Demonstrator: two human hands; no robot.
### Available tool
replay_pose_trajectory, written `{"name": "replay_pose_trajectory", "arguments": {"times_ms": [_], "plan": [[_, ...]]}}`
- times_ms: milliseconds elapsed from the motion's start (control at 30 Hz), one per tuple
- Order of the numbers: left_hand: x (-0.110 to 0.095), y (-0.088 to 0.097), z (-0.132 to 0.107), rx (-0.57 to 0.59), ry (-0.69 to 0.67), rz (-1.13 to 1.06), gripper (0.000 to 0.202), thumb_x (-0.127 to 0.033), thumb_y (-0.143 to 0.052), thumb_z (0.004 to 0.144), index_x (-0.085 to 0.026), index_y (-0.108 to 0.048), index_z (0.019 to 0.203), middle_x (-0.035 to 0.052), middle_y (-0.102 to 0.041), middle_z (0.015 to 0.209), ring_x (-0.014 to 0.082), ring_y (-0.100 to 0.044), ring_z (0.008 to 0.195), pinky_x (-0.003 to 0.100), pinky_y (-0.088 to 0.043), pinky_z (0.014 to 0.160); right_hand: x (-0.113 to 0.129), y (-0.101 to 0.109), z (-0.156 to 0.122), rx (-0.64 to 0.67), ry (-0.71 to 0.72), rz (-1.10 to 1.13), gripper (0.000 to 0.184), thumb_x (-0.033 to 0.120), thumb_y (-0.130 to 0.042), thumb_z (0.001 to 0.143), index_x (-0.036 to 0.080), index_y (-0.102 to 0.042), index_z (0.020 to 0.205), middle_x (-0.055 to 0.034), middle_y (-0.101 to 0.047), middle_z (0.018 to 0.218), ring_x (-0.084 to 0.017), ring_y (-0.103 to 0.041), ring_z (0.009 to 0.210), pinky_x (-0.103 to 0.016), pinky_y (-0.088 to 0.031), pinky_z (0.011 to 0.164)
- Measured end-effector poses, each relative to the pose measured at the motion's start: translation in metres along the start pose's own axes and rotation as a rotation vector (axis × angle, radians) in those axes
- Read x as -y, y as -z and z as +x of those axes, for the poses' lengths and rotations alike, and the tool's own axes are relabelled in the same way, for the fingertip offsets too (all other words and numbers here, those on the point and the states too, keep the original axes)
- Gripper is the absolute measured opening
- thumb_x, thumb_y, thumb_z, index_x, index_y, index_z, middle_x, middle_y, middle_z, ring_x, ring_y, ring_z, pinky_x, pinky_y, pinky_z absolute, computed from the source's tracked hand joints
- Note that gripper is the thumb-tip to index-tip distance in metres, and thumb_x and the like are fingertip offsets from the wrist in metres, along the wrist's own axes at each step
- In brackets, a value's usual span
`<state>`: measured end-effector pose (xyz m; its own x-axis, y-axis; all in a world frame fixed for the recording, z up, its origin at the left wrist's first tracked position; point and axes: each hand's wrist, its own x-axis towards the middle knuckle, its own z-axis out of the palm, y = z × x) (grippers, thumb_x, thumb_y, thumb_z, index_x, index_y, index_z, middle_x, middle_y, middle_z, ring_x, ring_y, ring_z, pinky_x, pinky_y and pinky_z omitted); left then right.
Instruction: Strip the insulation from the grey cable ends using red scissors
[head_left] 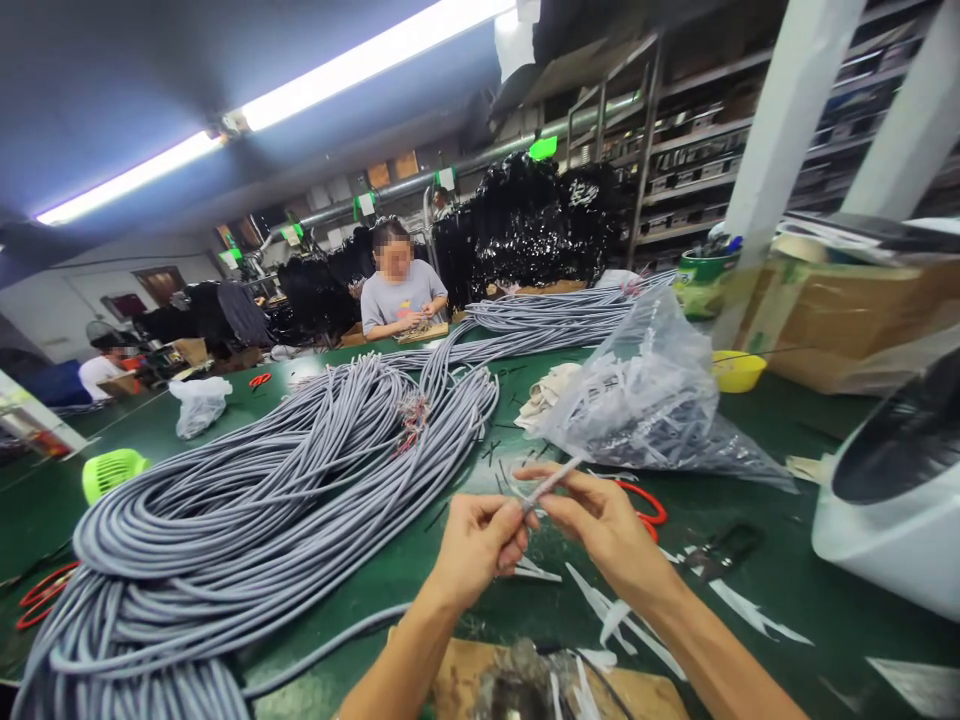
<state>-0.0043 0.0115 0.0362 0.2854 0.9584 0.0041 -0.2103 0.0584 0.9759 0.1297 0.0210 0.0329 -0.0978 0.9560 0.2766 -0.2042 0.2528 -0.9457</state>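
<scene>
My left hand [478, 540] is closed around a thin grey cable end [553, 481] above the table's near middle. My right hand [600, 512] pinches the same piece farther up, its thumb and fingers on either side and the tip poking out past them. A large coiled bundle of grey cables [277, 510] fills the table to the left. One grey cable [330, 645] runs from there toward my left forearm. Just under my hands lie white scrap strips [600, 605]. Below them a wooden board [465, 680] carries a metal device [525, 685], blurred and partly cut off.
A clear plastic bag of scraps [645, 390] sits beyond my right hand, near red-handled scissors [646, 508]. Farther right are a white appliance [892, 500], a yellow bowl [735, 370] and a cardboard box [832, 320]. Across the table sits another person [401, 290].
</scene>
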Motion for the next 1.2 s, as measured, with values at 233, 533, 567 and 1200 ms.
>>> {"name": "replay_pose_trajectory", "arguments": {"times_ms": [233, 533, 567, 1200], "plan": [[-0.001, 0.002, -0.001, 0.149, 0.143, -0.031, 0.053, -0.062, -0.07, 0.055, -0.012, -0.052, 0.059, -0.009, -0.035, 0.044, -0.0017, -0.016, 0.029, 0.016, -0.008, 0.03, 0.001, 0.003, 0.002, 0.06, 0.049, 0.073, 0.009, 0.026, -0.063, 0.056, 0.018, -0.065, 0.054, 0.0009, -0.055, 0.056, -0.01, -0.046, 0.048, -0.022, -0.038, 0.046], [-0.001, 0.008, -0.001, 0.0, -0.113, 0.138, 0.054, -0.065, -0.063, 0.063, -0.013, -0.049, 0.057, -0.0086, -0.029, 0.046, 0.0018, -0.018, 0.039, 0.018, -0.011, 0.038, -0.019, 0.009, 0.017, -0.292, 0.111, 0.056, 0.013, 0.03, -0.053, 0.068, 0.018, -0.058, 0.07, 0.0076, -0.038, 0.048, -0.005, -0.022, 0.039, -0.018, -0.02, 0.036], [-0.001, 0.009, 0.001, 0.002, -0.087, 0.098, 0.054, -0.065, -0.063, 0.062, -0.014, -0.047, 0.057, -0.0096, -0.026, 0.046, 0.0014, -0.014, 0.039, 0.018, -0.009, 0.037, -0.02, 0.009, 0.016, -0.282, 0.113, 0.067, 0.016, 0.032, -0.055, 0.068, 0.018, -0.059, 0.074, 0.0071, -0.041, 0.049, -0.004, -0.021, 0.039, -0.018, -0.02, 0.036], [0.01, 0.001, 0.002, 0.213, 0.163, -0.185, 0.06, -0.068, -0.07, 0.047, -0.015, -0.047, 0.061, -0.0121, -0.027, 0.04, -0.0004, -0.016, 0.033, 0.022, -0.004, 0.04, -0.015, 0.004, -0.004, -0.223, -0.1, 0.019, 0.036, 0.027, -0.082, 0.038, 0.02, -0.067, 0.07, -0.0016, -0.066, 0.056, -0.019, -0.062, 0.05, -0.028, -0.054, 0.05]]}}
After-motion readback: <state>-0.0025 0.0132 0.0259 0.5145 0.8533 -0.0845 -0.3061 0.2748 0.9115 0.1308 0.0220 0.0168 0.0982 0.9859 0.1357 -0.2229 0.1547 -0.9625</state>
